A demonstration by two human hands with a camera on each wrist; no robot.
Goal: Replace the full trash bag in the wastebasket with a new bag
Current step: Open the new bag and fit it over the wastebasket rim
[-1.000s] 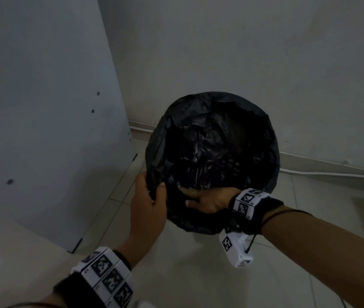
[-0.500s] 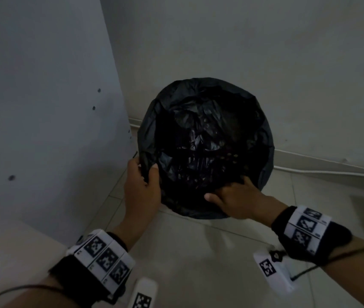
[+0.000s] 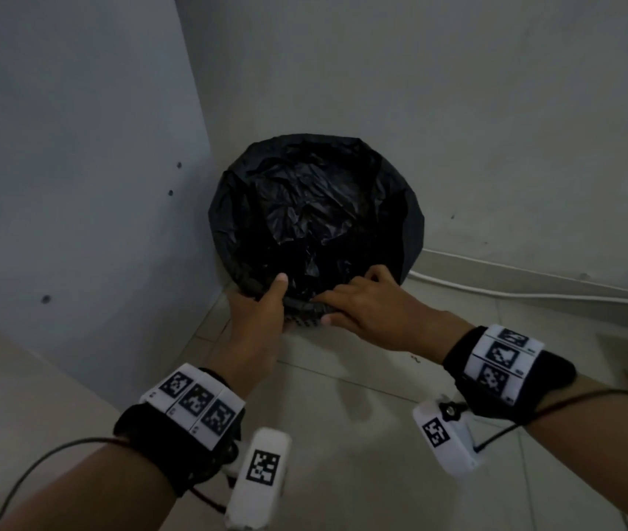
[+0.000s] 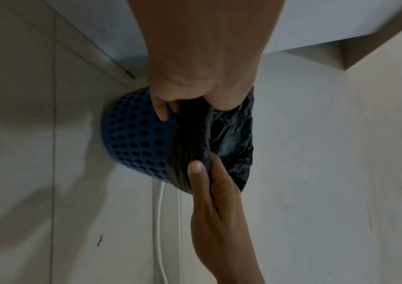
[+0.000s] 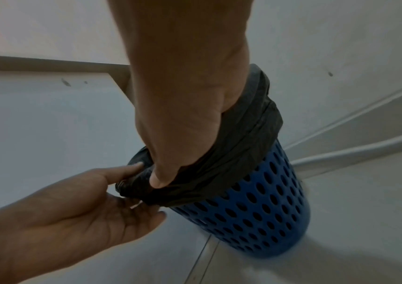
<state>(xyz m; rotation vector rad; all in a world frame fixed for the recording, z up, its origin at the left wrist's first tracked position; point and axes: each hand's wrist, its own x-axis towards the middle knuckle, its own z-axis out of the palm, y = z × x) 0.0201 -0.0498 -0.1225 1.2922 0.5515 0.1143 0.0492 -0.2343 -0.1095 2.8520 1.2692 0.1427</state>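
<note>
A blue perforated wastebasket (image 5: 267,201) stands on the floor in a corner, lined with a black trash bag (image 3: 312,208) whose edge is folded down over the rim. My left hand (image 3: 266,300) grips the near rim fold, thumb on the inside and fingers on the outside of the basket (image 4: 134,134). Just to its right, my right hand (image 3: 347,300) pinches the same bunched fold (image 5: 141,184), fingers over the rim and thumb on the outer band. The bag's inside is dark; its contents cannot be made out.
A grey cabinet panel (image 3: 75,185) stands close on the basket's left and a white wall (image 3: 458,109) rises behind it. A white cable (image 3: 534,293) runs along the baseboard to the right. Tiled floor (image 3: 362,415) lies in front.
Both hands have come together at the near rim. The right hand left the bag's inside edge and now pinches the outer fold. The basket sits farther from me.
</note>
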